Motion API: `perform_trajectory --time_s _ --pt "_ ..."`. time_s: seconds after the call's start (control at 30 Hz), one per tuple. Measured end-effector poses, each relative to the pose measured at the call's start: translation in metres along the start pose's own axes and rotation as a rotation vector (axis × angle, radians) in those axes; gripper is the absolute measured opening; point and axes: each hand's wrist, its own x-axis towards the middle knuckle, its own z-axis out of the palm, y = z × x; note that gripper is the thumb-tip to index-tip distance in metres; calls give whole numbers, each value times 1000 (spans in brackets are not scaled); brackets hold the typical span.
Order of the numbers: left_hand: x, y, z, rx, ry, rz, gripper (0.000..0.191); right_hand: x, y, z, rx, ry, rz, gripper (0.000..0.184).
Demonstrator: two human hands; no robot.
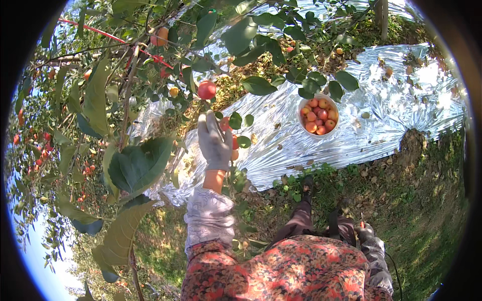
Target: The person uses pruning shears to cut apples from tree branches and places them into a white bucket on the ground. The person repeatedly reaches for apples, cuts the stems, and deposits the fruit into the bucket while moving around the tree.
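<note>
My left hand [215, 141], in a pale glove, reaches up into the apple tree, its fingers raised just below a red apple [207, 90]. Whether the fingertips touch that apple or its twig cannot be told. Beside the fingers, another red apple [225, 123] hangs partly behind leaves. Low at my right side, my right hand [364, 231], in a dark glove, is closed around a small tool with a red-orange part [362, 224] and a pointed metal tip; its exact kind is unclear. A white bucket [337, 119] full of apples stands on the ground in front of me.
Silver reflective film [263, 161] lies wrinkled over the ground, with fallen apples and leaves on it. Large apple leaves [141, 165] and branches hang close on the left. A red cord [101, 33] crosses the upper left. A trunk [381, 19] stands at the top right.
</note>
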Motion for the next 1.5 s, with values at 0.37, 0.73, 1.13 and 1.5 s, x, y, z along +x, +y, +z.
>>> perform_trajectory --time_s 0.37,0.73,1.13,1.5 --pt "140 -72 59 753 -142 486 37 -25 -101 171 -296 3 -118 39" --pt "131 -95 77 -636 301 -179 70 33 -97 175 -153 54 -121 39" --pt "72 -38 34 -2005 -261 -973 68 -77 -352 211 -1 26 -840 56" --pt "24 63 59 -1891 -519 -1155 81 -116 -464 213 -171 385 -1301 44"
